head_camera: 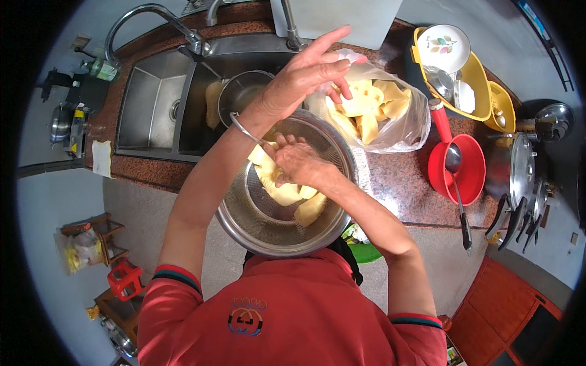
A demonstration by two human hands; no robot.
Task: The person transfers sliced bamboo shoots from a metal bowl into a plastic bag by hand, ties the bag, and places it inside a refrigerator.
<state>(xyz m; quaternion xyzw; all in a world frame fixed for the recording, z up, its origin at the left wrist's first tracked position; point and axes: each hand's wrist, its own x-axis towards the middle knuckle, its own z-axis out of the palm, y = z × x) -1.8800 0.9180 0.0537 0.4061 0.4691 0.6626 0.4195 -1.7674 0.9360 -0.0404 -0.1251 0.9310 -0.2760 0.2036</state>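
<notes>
My left hand point(318, 68), with a bangle on its wrist, is raised with fingers apart over the near-left side of a clear plastic bag point(414, 130) of pale yellow food pieces point(368, 103). It seems to hold nothing. Below it, my right hand point(297, 160) reaches into a metal mesh colander point(233, 192) close to my body. Its curled fingers touch more yellow pieces point(286, 194); whether it grips one is hidden. Another yellow piece point(311, 210) lies nearer the colander's right side. The colander's far rim passes beneath my left forearm.
A double steel sink point(153, 105) with a dark pot point(242, 94) is at left. On the granite counter point(393, 174) at right are a red dipper point(435, 171) with a ladle, a yellow basket point(480, 73) of dishes and lidded pots point(519, 169). A white board point(339, 23) stands behind.
</notes>
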